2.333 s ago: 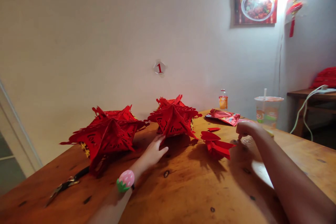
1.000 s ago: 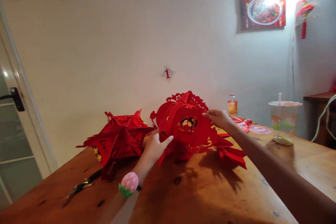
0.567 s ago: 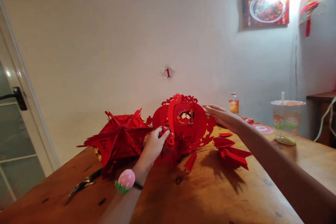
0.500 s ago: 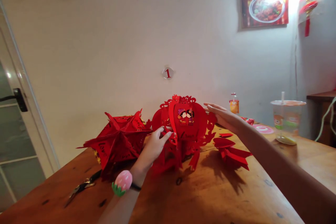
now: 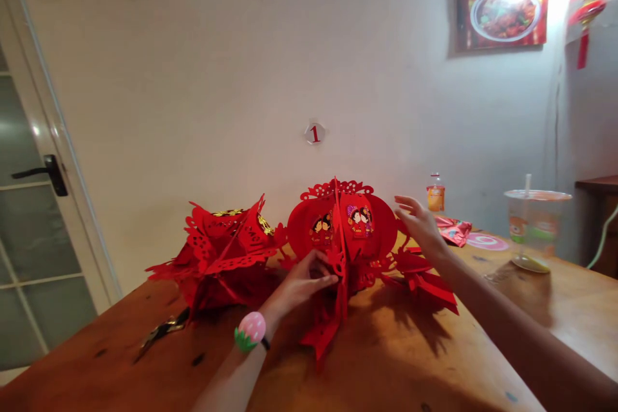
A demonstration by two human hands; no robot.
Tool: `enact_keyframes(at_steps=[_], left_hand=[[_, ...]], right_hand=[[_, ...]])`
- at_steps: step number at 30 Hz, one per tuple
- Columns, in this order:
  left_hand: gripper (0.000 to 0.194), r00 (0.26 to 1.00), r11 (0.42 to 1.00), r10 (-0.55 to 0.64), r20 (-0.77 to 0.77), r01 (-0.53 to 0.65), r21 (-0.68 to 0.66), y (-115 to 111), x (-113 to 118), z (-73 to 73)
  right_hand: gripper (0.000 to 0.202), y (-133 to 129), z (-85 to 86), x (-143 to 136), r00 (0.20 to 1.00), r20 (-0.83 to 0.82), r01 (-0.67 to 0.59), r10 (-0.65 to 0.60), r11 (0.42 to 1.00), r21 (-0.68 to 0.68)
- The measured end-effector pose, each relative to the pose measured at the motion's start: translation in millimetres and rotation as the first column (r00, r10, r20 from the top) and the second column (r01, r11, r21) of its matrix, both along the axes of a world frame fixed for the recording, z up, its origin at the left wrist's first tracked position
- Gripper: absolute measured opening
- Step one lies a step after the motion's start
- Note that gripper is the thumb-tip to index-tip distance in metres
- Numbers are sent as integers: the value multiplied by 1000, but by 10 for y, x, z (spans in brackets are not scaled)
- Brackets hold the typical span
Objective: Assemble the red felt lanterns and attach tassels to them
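Note:
A red felt lantern [image 5: 369,212] with cut-out edging and cartoon couple pictures stands on the wooden table, one fin toward me. My left hand [image 5: 306,283], a strawberry band [image 5: 251,331] at its wrist, pinches the lower scalloped part of that fin between thumb and fingers. At the lantern's right side my right hand [image 5: 420,222] is open, fingers spread; whether its fingertips touch the edge I cannot tell. A second red lantern [image 5: 222,257] with gold decoration lies on its side to the left.
Pliers [image 5: 161,335] lie at the left on the table [image 5: 386,360]. Red felt pieces [image 5: 427,283] lie under my right forearm. Farther right are a small bottle [image 5: 435,193], a red wrapper [image 5: 454,230], a pink disc [image 5: 487,242] and a plastic cup with a straw [image 5: 535,225].
The lantern has turned, so a fin and two picture panels now face me. My left hand has shifted right and lower on it. My right hand's fingers have spread. The view has swung slightly left.

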State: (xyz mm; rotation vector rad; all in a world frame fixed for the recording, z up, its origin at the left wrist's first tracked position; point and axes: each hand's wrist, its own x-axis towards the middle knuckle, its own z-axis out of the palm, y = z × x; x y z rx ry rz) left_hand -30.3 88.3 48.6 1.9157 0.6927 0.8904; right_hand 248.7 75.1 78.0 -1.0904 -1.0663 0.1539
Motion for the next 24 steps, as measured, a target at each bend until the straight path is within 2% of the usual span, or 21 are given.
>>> enact_keyframes(at_steps=[1, 2, 3, 4, 5, 7, 10, 13, 15, 18, 21, 24], left_hand=[[38, 998, 999, 42, 46, -41, -15, 6, 23, -76], [36, 990, 995, 95, 102, -92, -26, 1, 54, -149], [33, 979, 989, 144, 141, -140, -40, -13, 91, -215], [31, 967, 983, 185, 175, -178, -54, -37, 134, -273], [30, 955, 976, 212, 208, -198, -86, -69, 182, -321], [29, 938, 966, 226, 262, -182, -181, -146, 280, -392], [32, 921, 950, 216, 324, -121, -287, -261, 409, -460], [32, 889, 945, 264, 375, -159, -287, -345, 467, -521], [30, 861, 938, 305, 408, -198, -285, -378, 459, -566], [24, 846, 940, 323, 424, -236, -246, -384, 416, -632], [18, 866, 951, 304, 397, -254, -174, -360, 383, -679], [17, 881, 956, 292, 372, -255, -148, -349, 384, -695]], right_hand=[[24, -65, -20, -61, 981, 104, 157, -166, 984, 86], [20, -140, -56, -145, 936, 202, 254, -289, 950, 183], [18, -219, -110, -252, 897, 292, 261, -332, 930, 258], [17, -297, -184, -378, 877, 389, 179, -283, 943, 281], [17, -369, -275, -516, 859, 479, 60, -180, 965, 255], [17, -472, -494, -791, 863, 505, -91, -1, 983, 157], [14, -515, -799, -1083, 924, 330, -193, 192, 981, -29], [14, -491, -948, -1163, 950, 77, -293, 304, 948, -127], [21, -484, -969, -1140, 923, -27, -382, 384, 908, -169], [26, -500, -961, -1094, 872, -89, -488, 481, 844, -223], [30, -518, -963, -1081, 834, -224, -551, 505, 784, -285], [31, -517, -979, -1077, 781, -338, -622, 525, 698, -354]])
